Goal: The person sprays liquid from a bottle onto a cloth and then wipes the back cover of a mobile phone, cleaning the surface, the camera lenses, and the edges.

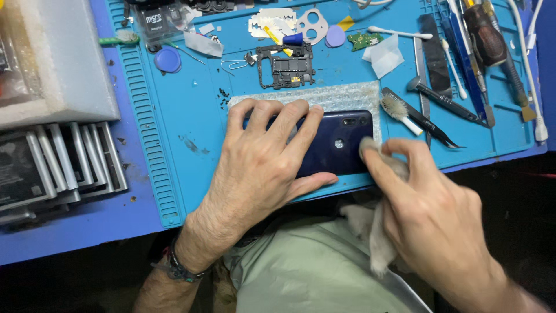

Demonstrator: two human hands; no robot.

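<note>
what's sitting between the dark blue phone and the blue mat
In the head view, a bubble wrap sheet lies under the phone, over the mat.

The phone has a glossy, smooth dark-blue back, lying on matt bubble wrap. At its 3 o'clock, the right hand pinches a soft, fuzzy grey cloth (worn-looking). The blue mat looks rubbery and matt; the tweezers at 2 o'clock are dull metal.

A single head-worn camera looks steeply down from close above onto the blue ribbed silicone work mat at the desk's near edge. The wearer's own pale green shirt front fills the bottom, so the view faces forward and downward over the lap.
</note>
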